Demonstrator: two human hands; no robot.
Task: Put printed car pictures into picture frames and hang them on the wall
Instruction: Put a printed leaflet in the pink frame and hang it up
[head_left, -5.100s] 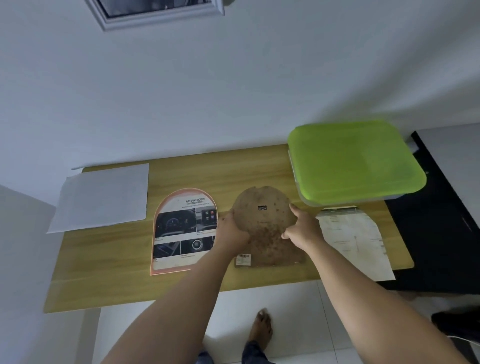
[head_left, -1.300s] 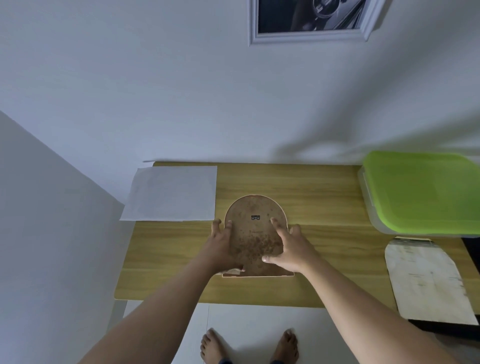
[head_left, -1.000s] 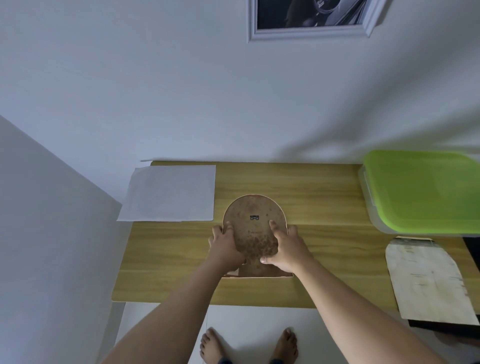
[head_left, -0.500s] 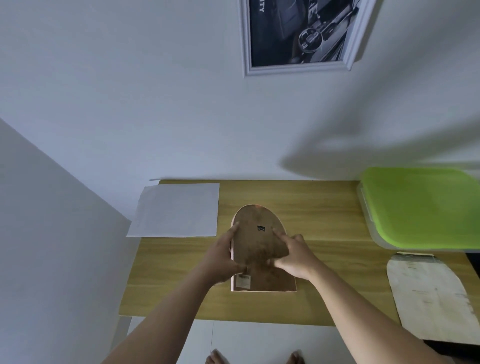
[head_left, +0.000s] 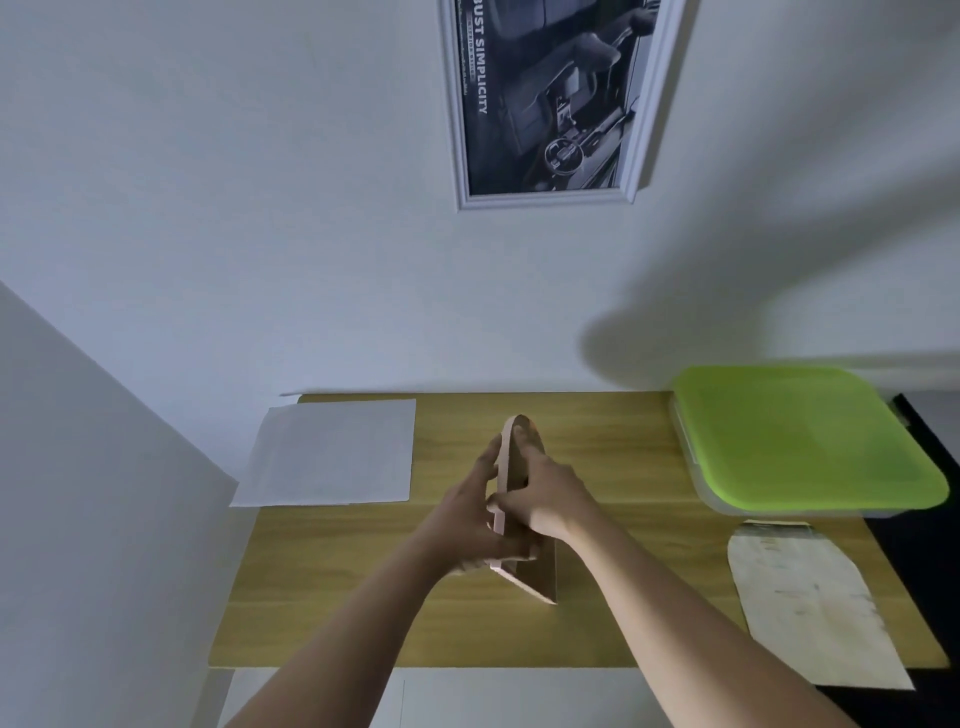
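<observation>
Where it lay flat a second ago, the arched frame (head_left: 522, 499) now stands on edge above the wooden table (head_left: 613, 467), clamped between left hand (head_left: 470, 512) and right hand (head_left: 550, 499); a framed car print (head_left: 550, 98) hangs on the white wall (head_left: 234, 182).

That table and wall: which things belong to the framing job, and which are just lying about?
Job: arched frame held in left hand and right hand; hung picture.
Lying about: green-lidded box, white sheet, arched paper.

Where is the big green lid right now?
In the head view, the green lid sits on a clear box at the table's far right corner by the wall, just beyond an arch-shaped paper.
</observation>
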